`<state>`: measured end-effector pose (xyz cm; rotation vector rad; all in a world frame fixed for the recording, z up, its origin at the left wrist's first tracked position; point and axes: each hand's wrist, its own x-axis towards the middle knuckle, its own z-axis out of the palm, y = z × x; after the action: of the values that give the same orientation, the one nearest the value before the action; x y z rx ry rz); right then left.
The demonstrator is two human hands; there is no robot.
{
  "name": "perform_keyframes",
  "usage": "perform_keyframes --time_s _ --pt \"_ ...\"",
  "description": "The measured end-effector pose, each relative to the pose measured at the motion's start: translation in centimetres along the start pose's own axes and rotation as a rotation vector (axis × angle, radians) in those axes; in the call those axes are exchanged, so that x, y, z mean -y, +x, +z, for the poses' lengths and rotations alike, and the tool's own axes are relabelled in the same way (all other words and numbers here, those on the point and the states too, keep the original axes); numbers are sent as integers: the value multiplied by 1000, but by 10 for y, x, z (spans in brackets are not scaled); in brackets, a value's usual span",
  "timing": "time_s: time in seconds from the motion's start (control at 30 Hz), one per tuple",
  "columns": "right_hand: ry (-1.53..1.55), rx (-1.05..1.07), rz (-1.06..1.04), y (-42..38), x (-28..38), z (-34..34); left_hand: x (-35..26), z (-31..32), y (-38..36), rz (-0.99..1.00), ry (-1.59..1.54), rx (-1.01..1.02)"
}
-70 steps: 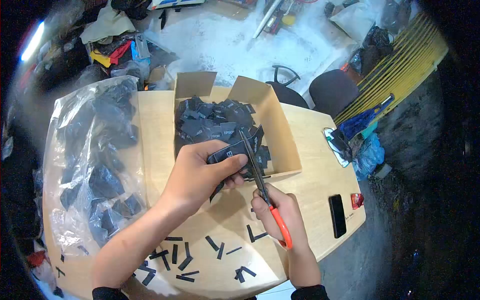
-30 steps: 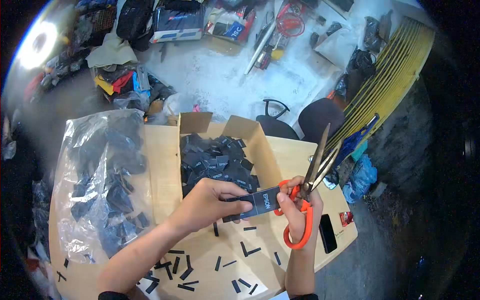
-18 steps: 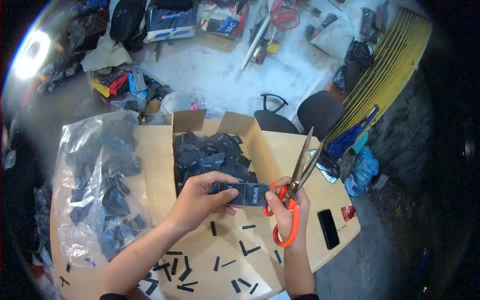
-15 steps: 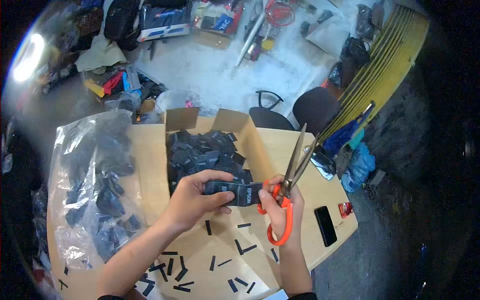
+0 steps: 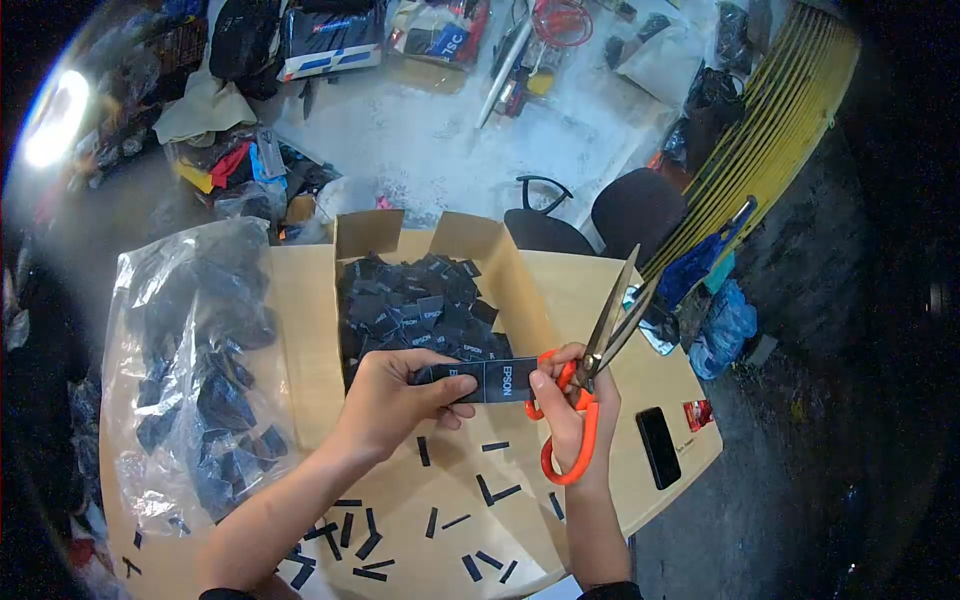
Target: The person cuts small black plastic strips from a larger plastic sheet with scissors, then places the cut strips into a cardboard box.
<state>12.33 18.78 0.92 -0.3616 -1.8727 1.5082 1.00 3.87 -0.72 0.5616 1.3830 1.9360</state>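
A black label strip (image 5: pixel 490 382) printed EPSON in white stretches between my two hands. My left hand (image 5: pixel 405 395) pinches its left part, thumb on top. My right hand (image 5: pixel 575 405) holds orange-handled scissors (image 5: pixel 588 430), their blades slightly apart and pointing up and away to the right. The right thumb also presses on the strip's right end. Just behind the hands, a cardboard box (image 5: pixel 520 300) holds a heap of cut black labels (image 5: pixel 415 305), several with EPSON print showing. Small black offcuts (image 5: pixel 432 522) lie scattered on the table below my hands.
On the table's left lies a clear plastic bag (image 5: pixel 195 400) with black pieces inside. At the right are a black phone (image 5: pixel 658 448) and a small red packet (image 5: pixel 698 415). A dark chair (image 5: pixel 638 212) stands beyond the table, by a yellow slatted panel (image 5: pixel 765 150).
The view has shifted slightly. Both hands keep their hold, with the strip now pulled straighter and flatter between them. The scissors stay in the right hand.
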Motion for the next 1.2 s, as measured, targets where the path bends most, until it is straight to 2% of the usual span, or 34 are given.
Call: perform_keyframes --time_s 0.07,0.17,0.27,0.33,0.4,0.43,0.53,0.57,0.6,0.67,0.7,0.83,0.9,1.2 --pt "28 -10 -1 0 1 1 3 -1 1 8 -37 1" --pt "-111 107 55 0 10 -4 -6 -2 -2 2 -52 -38" --pt "-4 195 135 -3 2 -5 -17 -2 -5 50 -86 -101" --pt "9 236 75 -5 -6 -1 -21 0 -5 79 -70 -170" --pt "369 281 316 -9 -1 6 -24 -3 -6 174 -37 -201" --pt "-90 345 72 -11 3 8 -24 -5 -7 178 -35 -204" --pt "-176 428 77 -14 3 14 -25 -2 -8 227 -103 -232" --pt "333 369 419 -17 6 21 -26 -1 -8 229 -104 -233" --pt "332 372 418 -17 4 20 -26 -1 -8 243 -97 -230" --pt "-204 528 30 -17 -4 16 -26 -1 -9 257 -91 -229" --pt "-231 540 97 -18 -9 16 -26 -1 -10 245 -70 -227" --pt "-213 553 85 -19 -2 18 -28 2 -12 222 -41 -212" --pt "-241 563 168 -19 5 18 -28 3 -13 240 -23 -209" --pt "-235 547 113 -20 -2 17 -26 5 -14 287 -7 -227"
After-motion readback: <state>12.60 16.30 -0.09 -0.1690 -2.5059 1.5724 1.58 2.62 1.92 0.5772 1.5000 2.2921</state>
